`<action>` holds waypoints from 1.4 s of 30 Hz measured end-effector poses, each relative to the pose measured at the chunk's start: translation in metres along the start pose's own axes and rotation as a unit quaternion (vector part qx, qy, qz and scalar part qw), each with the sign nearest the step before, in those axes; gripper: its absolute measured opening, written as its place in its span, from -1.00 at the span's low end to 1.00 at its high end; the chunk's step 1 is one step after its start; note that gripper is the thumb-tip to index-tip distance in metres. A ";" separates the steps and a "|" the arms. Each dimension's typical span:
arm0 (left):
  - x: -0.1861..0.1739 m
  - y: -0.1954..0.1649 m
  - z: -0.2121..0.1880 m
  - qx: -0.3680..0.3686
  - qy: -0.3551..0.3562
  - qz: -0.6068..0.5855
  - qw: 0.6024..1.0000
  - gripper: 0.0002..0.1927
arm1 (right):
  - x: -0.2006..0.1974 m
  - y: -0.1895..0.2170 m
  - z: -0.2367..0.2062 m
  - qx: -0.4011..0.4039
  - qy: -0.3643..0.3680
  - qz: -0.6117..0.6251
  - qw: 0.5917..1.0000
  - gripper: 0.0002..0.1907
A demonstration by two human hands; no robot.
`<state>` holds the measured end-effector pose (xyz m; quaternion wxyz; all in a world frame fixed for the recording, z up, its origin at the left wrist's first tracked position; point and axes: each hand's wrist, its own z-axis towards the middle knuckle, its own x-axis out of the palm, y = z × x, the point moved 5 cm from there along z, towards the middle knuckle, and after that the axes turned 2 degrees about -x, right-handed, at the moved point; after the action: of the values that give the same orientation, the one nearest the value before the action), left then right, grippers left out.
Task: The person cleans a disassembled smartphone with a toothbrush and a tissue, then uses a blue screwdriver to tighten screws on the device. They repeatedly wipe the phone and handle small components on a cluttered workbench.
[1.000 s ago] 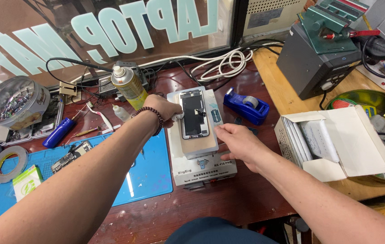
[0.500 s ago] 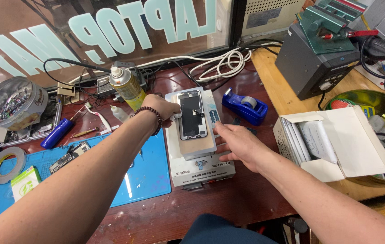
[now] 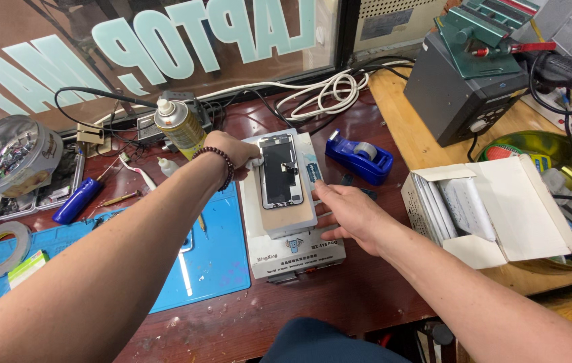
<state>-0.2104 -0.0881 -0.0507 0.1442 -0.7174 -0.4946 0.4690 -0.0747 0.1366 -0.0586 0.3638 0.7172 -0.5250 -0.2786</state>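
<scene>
The phone screen lies flat on the white machine at frame centre. The left hand pinches its upper-left corner to steady it, while the right hand — open, holding nothing — braces the machine's right edge on the bench.

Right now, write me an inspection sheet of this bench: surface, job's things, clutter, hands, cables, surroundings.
Surface: dark red-brown bench with a blue work mat on its left part; a light wooden top adjoins on the right.
Job's things: phone screen lies flat on a white box-shaped machine.
Clutter: spray can, blue tape dispenser, tape roll, open white carton, round tub of small parts.
Hands: left hand touches the screen's upper left corner; right hand lies open against the machine's right edge.
Cables: white coil and black leads behind the machine.
Surroundings: lettered glass pane; grey unit on the right.
</scene>
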 end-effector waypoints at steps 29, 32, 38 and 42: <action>0.005 0.025 -0.033 0.007 0.053 0.040 0.998 -0.78 | 0.001 -0.004 0.002 -0.004 0.005 0.011 1.000 -0.41; 0.004 0.032 -0.044 0.019 0.058 0.067 0.996 -0.78 | 0.001 -0.005 0.002 -0.007 0.008 0.019 1.000 -0.40; 0.002 0.021 -0.036 0.019 0.049 0.064 0.997 -0.78 | 0.001 -0.005 -0.001 0.002 0.003 0.008 1.000 -0.36; 0.000 0.009 -0.012 0.003 0.037 0.025 0.999 -0.76 | 0.002 -0.004 -0.001 0.009 -0.003 0.006 1.000 -0.35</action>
<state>-0.1955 -0.0891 -0.0502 0.1529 -0.7458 -0.4693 0.4475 -0.0712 0.1355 -0.0614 0.3577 0.7167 -0.5324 -0.2739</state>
